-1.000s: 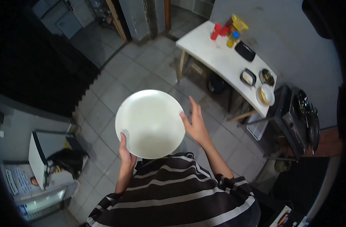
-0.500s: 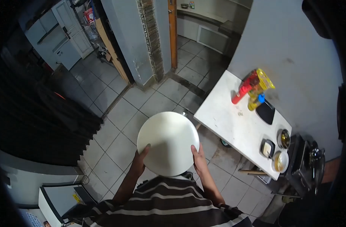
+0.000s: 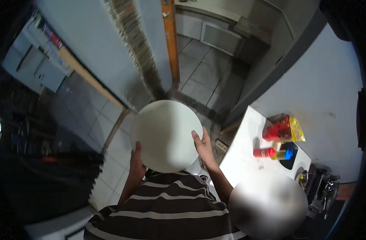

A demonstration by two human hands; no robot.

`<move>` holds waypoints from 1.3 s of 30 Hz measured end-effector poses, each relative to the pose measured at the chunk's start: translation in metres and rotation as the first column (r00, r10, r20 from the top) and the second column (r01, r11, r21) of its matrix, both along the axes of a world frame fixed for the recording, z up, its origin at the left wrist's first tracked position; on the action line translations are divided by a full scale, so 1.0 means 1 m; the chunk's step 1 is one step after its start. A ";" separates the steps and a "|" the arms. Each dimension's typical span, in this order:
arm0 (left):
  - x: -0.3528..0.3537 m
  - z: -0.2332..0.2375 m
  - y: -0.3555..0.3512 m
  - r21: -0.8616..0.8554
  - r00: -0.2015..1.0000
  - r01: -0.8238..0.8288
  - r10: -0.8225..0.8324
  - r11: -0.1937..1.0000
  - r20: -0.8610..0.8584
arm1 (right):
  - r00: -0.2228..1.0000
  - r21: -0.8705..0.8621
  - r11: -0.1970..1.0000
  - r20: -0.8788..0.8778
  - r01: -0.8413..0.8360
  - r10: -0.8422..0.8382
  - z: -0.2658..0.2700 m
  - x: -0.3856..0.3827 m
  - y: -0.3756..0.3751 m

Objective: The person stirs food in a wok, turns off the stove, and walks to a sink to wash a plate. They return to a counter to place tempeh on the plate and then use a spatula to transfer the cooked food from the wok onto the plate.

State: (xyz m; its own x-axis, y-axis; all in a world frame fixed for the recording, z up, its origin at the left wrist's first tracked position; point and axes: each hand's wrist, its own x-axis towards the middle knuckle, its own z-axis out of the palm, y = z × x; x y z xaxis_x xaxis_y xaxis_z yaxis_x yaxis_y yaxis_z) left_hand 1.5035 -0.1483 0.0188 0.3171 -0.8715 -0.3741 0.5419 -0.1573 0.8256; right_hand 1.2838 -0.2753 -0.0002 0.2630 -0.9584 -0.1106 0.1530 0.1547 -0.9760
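Note:
A large round white plate point(image 3: 167, 136) is held level in front of my striped shirt, its smooth upper face showing nothing on it. My left hand point(image 3: 138, 163) grips the near left rim, thumb on top and fingers hidden beneath. On the right rim, my right hand point(image 3: 203, 147) has the same hold, its thumb resting over the edge. Right of the plate stands a white table point(image 3: 239, 156), apart from it.
Red and yellow packets point(image 3: 285, 130), a red bottle point(image 3: 264, 152) and a yellow blue-capped bottle point(image 3: 282, 155) are on the table. A blurred round patch hides its near part. A stove point(image 3: 325, 190) stands at right, an orange door frame point(image 3: 172, 52) ahead, a dark curtain point(image 3: 51, 180) at left.
The view has moved forward, bringing the doorway and brick strip nearer. My hands and the plate sit slightly higher and further left in view. A blurred patch now covers part of the table.

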 end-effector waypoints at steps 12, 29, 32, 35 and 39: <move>0.046 0.011 -0.462 0.216 0.943 0.325 -0.331 0.921 -0.009 | 0.923 0.103 0.918 -0.078 0.384 -0.377 0.008 0.006 -0.332; 0.034 -0.005 -0.945 0.000 0.990 -0.090 0.090 0.996 -0.109 | 0.880 -0.111 0.980 -0.465 -0.164 0.095 0.010 0.004 -0.927; 0.063 -0.021 -1.010 0.027 0.972 -0.189 0.191 0.982 -0.140 | 0.888 -0.067 0.976 -0.432 -0.206 0.158 0.012 0.031 -1.003; 0.104 -0.040 -1.084 -0.015 0.962 -0.250 0.247 0.968 -0.113 | 0.902 -0.036 0.975 -0.388 -0.220 0.189 -0.016 0.050 -1.092; 0.134 -0.058 -1.158 0.126 0.892 -0.420 0.434 0.899 -0.123 | 0.924 0.005 0.971 -0.309 -0.237 0.227 -0.004 0.101 -1.197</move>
State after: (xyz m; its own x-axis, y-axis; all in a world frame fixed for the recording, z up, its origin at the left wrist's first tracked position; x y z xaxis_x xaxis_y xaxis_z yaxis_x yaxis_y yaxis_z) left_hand 1.6377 -1.3060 -0.0396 0.5869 -0.6232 -0.5170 0.6861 0.0437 0.7262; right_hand 1.3846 -1.4728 -0.0047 0.4372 -0.8789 -0.1907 -0.1891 0.1175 -0.9749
